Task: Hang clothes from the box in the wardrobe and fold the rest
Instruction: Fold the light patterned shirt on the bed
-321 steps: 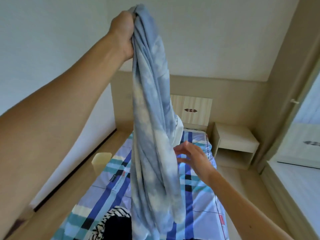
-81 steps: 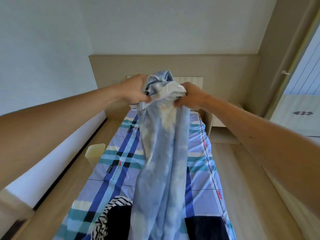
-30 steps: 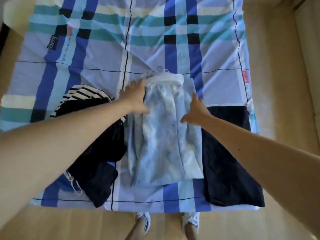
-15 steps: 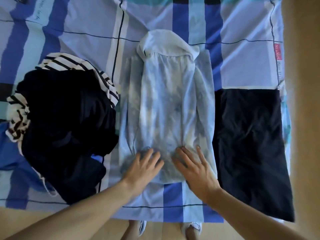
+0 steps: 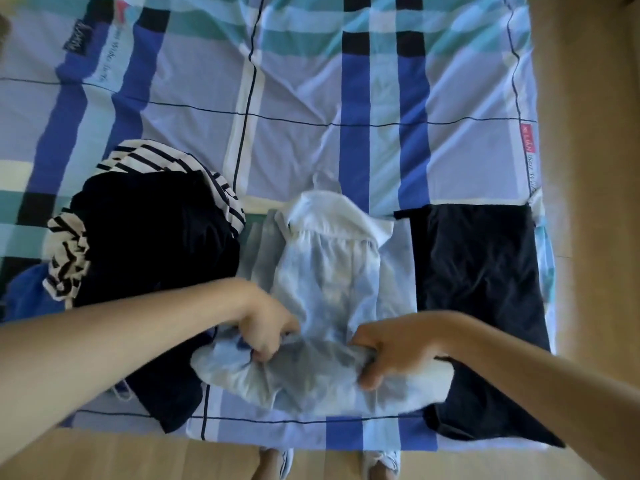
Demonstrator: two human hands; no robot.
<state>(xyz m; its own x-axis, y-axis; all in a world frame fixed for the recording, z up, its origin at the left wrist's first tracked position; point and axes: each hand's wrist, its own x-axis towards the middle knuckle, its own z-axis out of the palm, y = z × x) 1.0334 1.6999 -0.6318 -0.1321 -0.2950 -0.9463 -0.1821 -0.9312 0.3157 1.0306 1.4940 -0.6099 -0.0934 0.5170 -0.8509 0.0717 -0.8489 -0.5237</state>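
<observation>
A pale blue tie-dye garment (image 5: 329,271) with a white waistband lies on the plaid bedsheet (image 5: 311,98), near the bed's front edge. Its lower end is bunched and lifted off the sheet. My left hand (image 5: 266,330) grips the bunched hem on the left, fingers curled into the cloth. My right hand (image 5: 384,351) grips the same bunched hem on the right.
A heap of dark and black-and-white striped clothes (image 5: 138,244) lies just left of the garment. A flat folded dark piece (image 5: 481,299) lies to its right. Wooden floor (image 5: 588,168) borders the bed on the right and front; my shoes (image 5: 381,462) show below.
Half a second ago both hands lay flat on the garment's lower end; now they have gathered that end and raised it. The view has shifted slightly.
</observation>
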